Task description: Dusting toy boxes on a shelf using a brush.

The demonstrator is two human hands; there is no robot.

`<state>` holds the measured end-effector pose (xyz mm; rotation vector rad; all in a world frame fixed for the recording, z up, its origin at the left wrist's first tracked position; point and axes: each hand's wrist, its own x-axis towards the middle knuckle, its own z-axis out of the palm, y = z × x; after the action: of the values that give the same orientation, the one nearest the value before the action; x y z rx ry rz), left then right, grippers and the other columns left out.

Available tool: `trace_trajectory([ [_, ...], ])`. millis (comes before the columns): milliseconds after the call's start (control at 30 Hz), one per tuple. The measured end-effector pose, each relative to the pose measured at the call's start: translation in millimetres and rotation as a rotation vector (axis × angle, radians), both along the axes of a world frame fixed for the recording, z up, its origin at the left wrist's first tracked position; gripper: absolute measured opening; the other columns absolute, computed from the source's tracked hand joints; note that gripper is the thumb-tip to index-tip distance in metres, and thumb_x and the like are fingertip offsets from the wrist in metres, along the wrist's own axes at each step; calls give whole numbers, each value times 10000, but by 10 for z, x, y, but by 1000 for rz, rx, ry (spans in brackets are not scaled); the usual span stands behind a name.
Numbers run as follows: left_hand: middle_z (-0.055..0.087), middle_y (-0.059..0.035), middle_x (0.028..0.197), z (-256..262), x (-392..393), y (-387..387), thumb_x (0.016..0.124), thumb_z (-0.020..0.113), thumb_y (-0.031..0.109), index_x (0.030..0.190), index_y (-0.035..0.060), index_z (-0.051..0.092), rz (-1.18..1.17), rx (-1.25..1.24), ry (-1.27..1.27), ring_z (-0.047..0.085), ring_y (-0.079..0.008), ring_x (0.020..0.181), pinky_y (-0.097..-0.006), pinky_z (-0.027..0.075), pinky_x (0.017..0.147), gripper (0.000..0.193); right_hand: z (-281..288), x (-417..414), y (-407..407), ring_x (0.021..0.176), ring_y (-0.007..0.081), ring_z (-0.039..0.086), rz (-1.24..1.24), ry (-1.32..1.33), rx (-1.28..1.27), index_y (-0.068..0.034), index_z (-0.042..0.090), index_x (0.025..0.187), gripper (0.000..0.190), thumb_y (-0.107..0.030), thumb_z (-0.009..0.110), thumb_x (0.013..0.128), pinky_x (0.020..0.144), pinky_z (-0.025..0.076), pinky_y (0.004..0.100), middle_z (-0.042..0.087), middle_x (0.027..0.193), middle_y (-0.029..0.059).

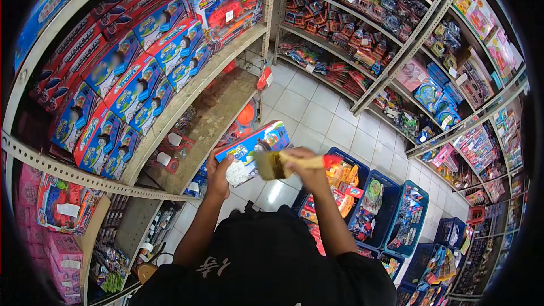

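My left hand [219, 175] grips the near left end of a blue toy train box [244, 153], thumb on its printed face. A white label with handwriting is on the box's lower left part. In my right hand [304, 170] is a wide flat paintbrush with a wooden handle [312, 162] and a red handle end. Its bristles [267, 165] lie over the right part of the box face; they look blurred, and I cannot tell whether they touch it. Both hands are in front of my chest, above the tiled floor.
Matching train boxes [131, 89] are stacked on the metal shelf to the left. Beneath it is a dusty lower shelf board [212, 110]. Blue plastic baskets [382, 174] of toys stand on the floor at right. Shelves of packaged toy vehicles [348, 34] line the far side. White tiles [306, 97] show between.
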<state>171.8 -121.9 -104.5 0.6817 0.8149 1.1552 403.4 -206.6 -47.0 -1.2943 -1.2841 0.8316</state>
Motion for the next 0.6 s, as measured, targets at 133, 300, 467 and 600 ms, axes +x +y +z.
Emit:
trace_trajectory([
  [133, 582, -102, 1047, 113, -130, -94, 829, 633, 83, 1128, 1, 479, -39, 185, 73, 575, -155, 949, -304, 462, 851, 346, 28, -66, 181, 864, 147, 629, -438, 536, 29, 30, 656, 1018, 235, -138, 662, 853, 754, 505, 285, 667, 953, 68],
  [300, 571, -112, 1062, 49, -437, -102, 803, 674, 100, 1157, -1, 448, -122, 310, 80, 557, -152, 986, -304, 450, 878, 432, -62, -578, 68, 827, 147, 634, 57, -169, 158, 25, 668, 954, 216, -138, 695, 814, 719, 514, 289, 664, 941, 88],
  [467, 566, -115, 1088, 175, -711, -154, 724, 770, 113, 1183, 9, 435, -208, 499, 270, 570, -168, 1022, -316, 472, 861, 578, -9, -275, 48, 734, 166, 622, -553, 494, 39, 23, 607, 896, 172, -130, 626, 822, 657, 527, 287, 646, 896, 110],
  [600, 608, -106, 1025, 288, -894, -226, 647, 834, 194, 1180, 37, 456, -384, 642, 579, 627, -183, 931, -328, 506, 803, 672, 107, -677, 7, 653, 129, 613, -294, 327, -197, 7, 636, 921, 189, -136, 664, 801, 580, 531, 261, 644, 806, 62],
])
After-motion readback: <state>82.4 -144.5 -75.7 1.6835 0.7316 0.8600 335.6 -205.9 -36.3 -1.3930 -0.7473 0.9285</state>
